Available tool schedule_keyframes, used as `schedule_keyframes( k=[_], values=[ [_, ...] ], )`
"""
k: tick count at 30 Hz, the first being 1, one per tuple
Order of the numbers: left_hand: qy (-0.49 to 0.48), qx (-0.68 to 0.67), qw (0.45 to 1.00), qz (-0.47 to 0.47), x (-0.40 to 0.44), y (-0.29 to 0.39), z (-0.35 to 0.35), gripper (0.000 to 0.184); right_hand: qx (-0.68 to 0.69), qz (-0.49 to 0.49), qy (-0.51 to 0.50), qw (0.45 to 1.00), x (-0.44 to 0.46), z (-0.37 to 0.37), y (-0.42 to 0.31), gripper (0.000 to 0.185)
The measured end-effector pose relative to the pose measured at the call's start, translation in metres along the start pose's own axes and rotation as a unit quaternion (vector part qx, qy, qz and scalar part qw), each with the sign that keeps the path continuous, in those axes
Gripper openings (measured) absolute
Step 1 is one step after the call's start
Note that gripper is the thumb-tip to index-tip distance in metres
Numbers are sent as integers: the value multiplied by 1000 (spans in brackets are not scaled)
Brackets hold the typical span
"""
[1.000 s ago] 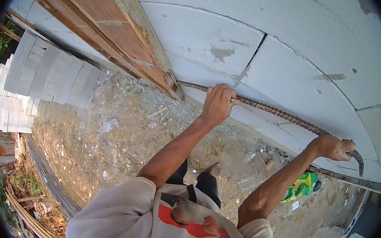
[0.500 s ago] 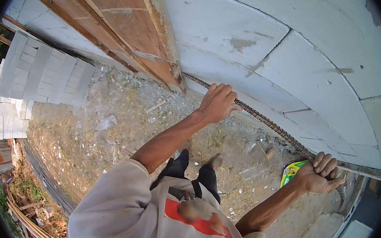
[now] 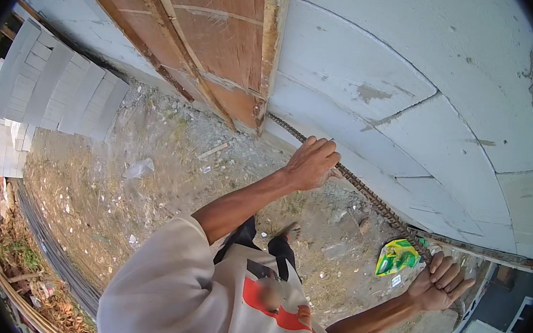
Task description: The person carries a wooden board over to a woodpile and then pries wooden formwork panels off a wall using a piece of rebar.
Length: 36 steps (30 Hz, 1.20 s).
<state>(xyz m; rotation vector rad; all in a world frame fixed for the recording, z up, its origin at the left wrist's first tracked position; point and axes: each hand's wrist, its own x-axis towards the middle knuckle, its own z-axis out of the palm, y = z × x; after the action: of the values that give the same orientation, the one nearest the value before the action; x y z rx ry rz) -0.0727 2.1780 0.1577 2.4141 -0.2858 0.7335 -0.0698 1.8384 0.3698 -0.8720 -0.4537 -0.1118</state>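
A long ribbed steel bar, rebar (image 3: 374,200), runs slantwise in front of me along the foot of the block wall. My left hand (image 3: 312,163) is closed around it near its upper stretch, knuckles up. Farther right and lower, my right hand (image 3: 440,284) is wrapped on the bar near its lower visible end, thumb pointing outward. The far end of the rebar reaches the base of a wooden door frame (image 3: 267,52). Past my right hand, the bar is hidden. A green and yellow plastic packet (image 3: 397,257) lies on the ground beside the bar, near my right hand.
A pale block wall (image 3: 365,54) rises ahead, with a brown wooden panel (image 3: 218,35) to its left. Stacked light blocks (image 3: 52,84) stand at the left, above a bundle of long thin rods (image 3: 56,253). Debris and a clear plastic scrap (image 3: 139,168) litter the dirt ground (image 3: 168,202).
Both hands have come lower and nearer my body with the rebar. Its right part has swung away from the wall's foot, showing more of the packet. The view has shifted a little.
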Motion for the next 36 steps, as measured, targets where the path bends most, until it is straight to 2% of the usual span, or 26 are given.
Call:
schedule_keyframes(
  k=[1,3,9,12,14,15,17,20,21,23,25,27,30,33,34,36],
  values=[
    [4,1,1000,-9,3,1,-13,29,0,8,-6,1000,15,24,-1,58],
    [48,-19,998,-39,7,0,-30,28,36,-3,-146,989,36,71,-2,57],
    [129,-41,988,-74,13,-15,-46,30,14,25,-235,972,75,137,-1,53],
    [165,-37,981,-98,18,-18,-43,30,27,-5,-272,962,98,175,29,51],
    [203,-27,969,-135,23,-13,-41,31,-96,-108,-125,982,106,188,52,52],
    [199,-31,971,-129,25,-12,-37,31,-207,-198,16,958,105,201,69,54],
    [206,7,969,-137,32,-14,-26,32,-171,-164,-21,971,135,150,63,54],
    [178,28,974,-134,43,-12,-11,36,-72,-76,28,994,141,127,71,51],
    [172,26,977,-126,43,-10,-7,36,-72,-82,36,993,137,109,65,51],
    [124,31,985,-116,32,-6,4,37,-3,-18,-91,996,117,64,50,52],
    [77,35,990,-110,19,0,7,36,35,-7,-90,995,84,36,43,54],
    [28,40,993,-110,11,8,18,34,28,-15,-11,999,53,3,43,55],
    [-18,31,995,-94,5,12,44,35,68,6,56,996,36,-61,54,55],
    [-50,86,993,-67,10,12,71,37,98,22,107,989,30,-116,65,55],
    [-64,73,994,-55,11,18,71,37,97,11,115,989,25,-120,56,56],
    [-85,62,993,-47,18,44,67,38,121,-8,51,991,31,-117,8,54]
  ],
)
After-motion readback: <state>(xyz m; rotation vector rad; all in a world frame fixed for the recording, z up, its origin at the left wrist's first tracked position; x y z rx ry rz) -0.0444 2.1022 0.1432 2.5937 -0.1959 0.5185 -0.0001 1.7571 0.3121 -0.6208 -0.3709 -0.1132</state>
